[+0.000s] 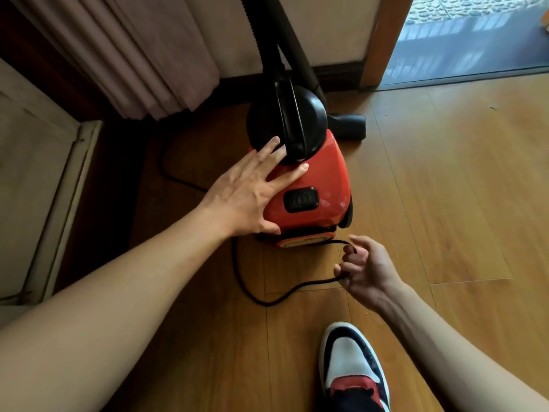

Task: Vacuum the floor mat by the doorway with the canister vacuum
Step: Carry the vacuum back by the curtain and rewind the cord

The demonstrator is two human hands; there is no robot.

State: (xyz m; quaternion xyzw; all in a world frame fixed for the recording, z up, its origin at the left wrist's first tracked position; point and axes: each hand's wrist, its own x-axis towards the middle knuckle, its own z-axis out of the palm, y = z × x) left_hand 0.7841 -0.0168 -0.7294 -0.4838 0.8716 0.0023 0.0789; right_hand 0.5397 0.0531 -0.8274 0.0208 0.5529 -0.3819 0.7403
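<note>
A red canister vacuum (320, 179) with a black domed front stands on the wooden floor in the middle of the view. Its black hose (269, 40) rises out of frame, and its black floor nozzle (349, 126) rests just behind it. My left hand (249, 191) lies flat on the canister's left side, fingers spread. My right hand (365, 269) is closed around the black power cord (267, 301), which loops on the floor from the vacuum's rear. No floor mat is in view.
Pinkish curtains (142, 55) hang at the back left above a pale upholstered edge (35, 179). A wooden door frame (383, 40) and glass doorway stand at the back right. My sneaker (353, 367) is planted on the floor at the bottom.
</note>
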